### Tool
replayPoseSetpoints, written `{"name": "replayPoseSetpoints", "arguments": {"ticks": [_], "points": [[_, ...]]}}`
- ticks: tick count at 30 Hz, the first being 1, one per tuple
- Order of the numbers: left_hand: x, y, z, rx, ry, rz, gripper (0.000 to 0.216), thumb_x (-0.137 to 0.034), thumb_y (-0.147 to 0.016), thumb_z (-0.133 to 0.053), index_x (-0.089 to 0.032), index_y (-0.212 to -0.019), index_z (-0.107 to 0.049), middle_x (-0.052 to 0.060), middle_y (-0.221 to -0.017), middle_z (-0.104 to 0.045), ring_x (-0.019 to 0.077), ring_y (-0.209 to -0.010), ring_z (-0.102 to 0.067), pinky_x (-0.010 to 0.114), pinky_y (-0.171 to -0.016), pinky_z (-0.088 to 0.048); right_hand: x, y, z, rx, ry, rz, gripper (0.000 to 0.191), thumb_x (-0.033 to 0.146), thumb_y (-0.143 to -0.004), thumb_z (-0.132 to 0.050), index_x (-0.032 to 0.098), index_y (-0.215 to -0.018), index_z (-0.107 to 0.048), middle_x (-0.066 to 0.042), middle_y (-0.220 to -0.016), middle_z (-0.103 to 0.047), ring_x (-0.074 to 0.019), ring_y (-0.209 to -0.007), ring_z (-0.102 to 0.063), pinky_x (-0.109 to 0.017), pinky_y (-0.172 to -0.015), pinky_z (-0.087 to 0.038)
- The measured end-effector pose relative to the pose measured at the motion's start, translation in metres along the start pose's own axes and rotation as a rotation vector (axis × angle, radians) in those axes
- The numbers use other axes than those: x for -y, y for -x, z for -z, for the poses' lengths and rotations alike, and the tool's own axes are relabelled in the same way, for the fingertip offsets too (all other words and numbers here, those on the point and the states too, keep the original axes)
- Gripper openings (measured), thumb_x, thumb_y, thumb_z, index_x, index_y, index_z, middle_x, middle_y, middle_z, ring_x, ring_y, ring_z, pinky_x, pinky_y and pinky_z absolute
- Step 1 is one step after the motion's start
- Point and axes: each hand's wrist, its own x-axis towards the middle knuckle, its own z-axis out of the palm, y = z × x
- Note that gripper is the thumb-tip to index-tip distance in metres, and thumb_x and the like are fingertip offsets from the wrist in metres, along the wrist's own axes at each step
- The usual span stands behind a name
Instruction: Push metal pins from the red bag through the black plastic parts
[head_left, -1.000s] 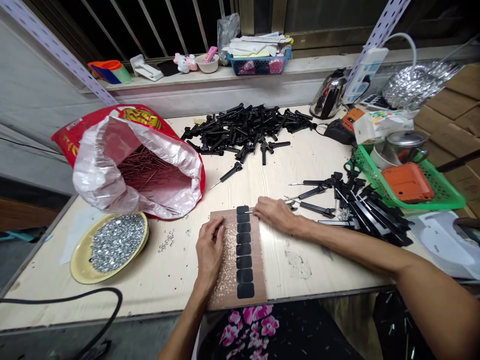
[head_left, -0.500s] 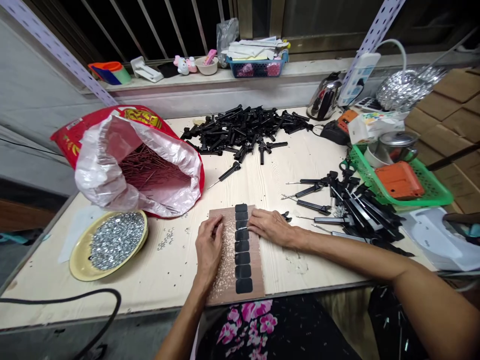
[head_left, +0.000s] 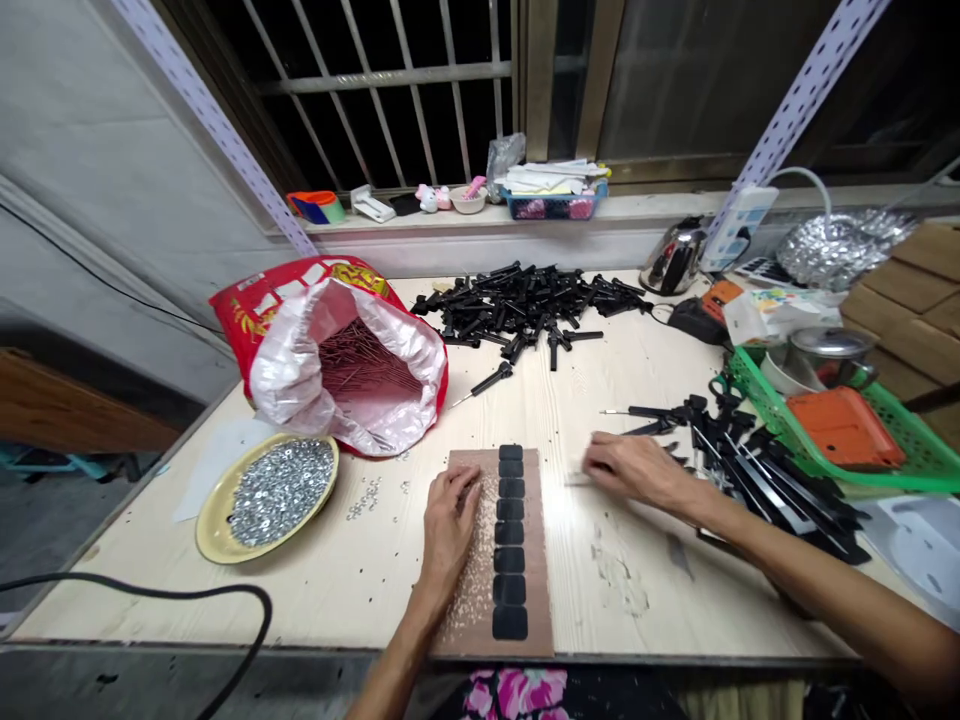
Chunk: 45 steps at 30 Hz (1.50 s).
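Note:
A brown board [head_left: 537, 560] with a column of several black pads [head_left: 511, 540] lies at the table's near edge. My left hand [head_left: 448, 522] rests on the board's left side among tiny bits, fingers curled beside the pads. To the right of the board, my right hand [head_left: 630, 468] lies low over the table, blurred by motion, fingers closed on a thin metal-tipped tool. It is close to a heap of black-handled tools [head_left: 757, 465].
An open red and white bag [head_left: 352, 370] of thin rods lies at the left, beside a yellow plate [head_left: 214, 535] of small metal nuts. A pile of black handles [head_left: 529, 300] sits at the back. A green basket [head_left: 907, 455], kettle [head_left: 673, 258] and black cable [head_left: 150, 595] surround the work area.
My right hand has pulled away from the top of the pad column to the right, toward the tool heap. My head has lifted, showing more of the window. The left hand stays on the board.

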Motion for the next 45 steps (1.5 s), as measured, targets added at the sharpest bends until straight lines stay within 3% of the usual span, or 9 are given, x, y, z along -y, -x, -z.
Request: {"name": "replayPoseSetpoints", "arguments": {"ticks": [3,6,11,16,25,32,35,39,45], "points": [[0.001,-0.002,-0.002,-0.029,0.027,0.009,0.024,-0.029,-0.086,-0.053,-0.022,-0.103,-0.068,0.009,-0.103,-0.062,0.0227,-0.100,-0.059,0.041,-0.088,-0.049,-0.018,-0.003,0.025,-0.013,0.094,0.031,0.017,0.026,-0.086,-0.057,0.022,-0.072,-0.066,-0.001,-0.075,-0.063,-0.0138,-0.064,-0.056,-0.025,-0.052,-0.033],[-0.003,0.000,-0.004,-0.052,0.049,0.018,0.023,-0.027,-0.086,-0.053,-0.023,-0.102,-0.069,0.008,-0.102,-0.063,0.0220,-0.098,-0.060,0.040,-0.087,-0.050,-0.008,-0.049,0.023,-0.174,0.096,0.128,0.022,0.031,-0.094,-0.046,0.024,-0.092,-0.067,-0.003,-0.090,-0.066,-0.0158,-0.077,-0.058,-0.027,-0.063,-0.038],[-0.005,0.016,0.019,-0.121,0.012,0.026,0.025,-0.025,-0.088,-0.049,-0.023,-0.107,-0.066,0.008,-0.105,-0.062,0.0199,-0.100,-0.060,0.035,-0.087,-0.050,0.027,-0.166,-0.032,-0.240,0.188,0.290,0.025,0.026,-0.095,-0.044,0.024,-0.116,-0.059,-0.006,-0.114,-0.062,-0.0199,-0.093,-0.051,-0.030,-0.072,-0.036],[0.022,0.030,0.065,-0.216,-0.239,0.071,0.026,-0.027,-0.090,-0.046,-0.021,-0.109,-0.063,0.008,-0.099,-0.061,0.0208,-0.094,-0.059,0.036,-0.083,-0.049,0.027,-0.216,-0.074,-0.175,0.226,0.342,0.021,0.023,-0.095,-0.044,0.019,-0.102,-0.064,-0.008,-0.093,-0.063,-0.0206,-0.089,-0.048,-0.032,-0.077,-0.033],[0.056,0.003,0.068,0.004,-0.647,0.055,0.026,-0.017,-0.089,-0.043,-0.022,-0.103,-0.064,0.008,-0.093,-0.060,0.0229,-0.089,-0.053,0.031,-0.070,-0.045,0.022,-0.169,-0.049,-0.356,-0.052,0.274,0.025,0.025,-0.097,-0.037,0.017,-0.106,-0.059,-0.009,-0.103,-0.060,-0.0195,-0.092,-0.054,-0.030,-0.075,-0.043],[0.061,-0.003,0.073,0.031,-0.491,0.089,0.019,-0.018,-0.087,-0.045,-0.022,-0.088,-0.064,0.007,-0.089,-0.060,0.0220,-0.089,-0.054,0.031,-0.072,-0.044,0.052,-0.123,-0.040,-0.401,-0.276,0.212,0.024,0.022,-0.093,-0.043,0.018,-0.105,-0.064,-0.008,-0.098,-0.062,-0.0184,-0.087,-0.060,-0.032,-0.075,-0.050],[0.053,-0.004,0.074,-0.046,-0.256,0.137,0.017,-0.027,-0.086,-0.050,-0.020,-0.086,-0.064,0.007,-0.086,-0.062,0.0207,-0.084,-0.056,0.032,-0.073,-0.045,0.079,-0.110,-0.043,-0.373,-0.378,0.209,0.024,0.019,-0.091,-0.045,0.018,-0.105,-0.065,-0.006,-0.095,-0.062,-0.0165,-0.085,-0.060,-0.030,-0.074,-0.050],[0.030,-0.008,0.069,-0.151,0.428,0.455,0.029,-0.042,-0.079,-0.060,-0.014,-0.085,-0.066,0.003,-0.072,-0.061,0.0128,-0.059,-0.054,0.025,-0.054,-0.042,0.113,-0.098,-0.041,-0.336,-0.443,0.248,0.024,0.021,-0.093,-0.046,0.019,-0.107,-0.065,-0.005,-0.093,-0.062,-0.0143,-0.084,-0.060,-0.027,-0.073,-0.049],[-0.009,-0.015,0.056,-0.202,1.109,0.625,0.036,-0.034,-0.059,-0.080,-0.012,-0.082,-0.066,-0.001,-0.070,-0.061,0.0064,-0.057,-0.054,0.020,-0.057,-0.047,0.128,-0.091,-0.036,-0.317,-0.331,0.243,0.025,0.024,-0.094,-0.045,0.023,-0.111,-0.064,-0.005,-0.095,-0.062,-0.0140,-0.085,-0.059,-0.024,-0.072,-0.047]]}}
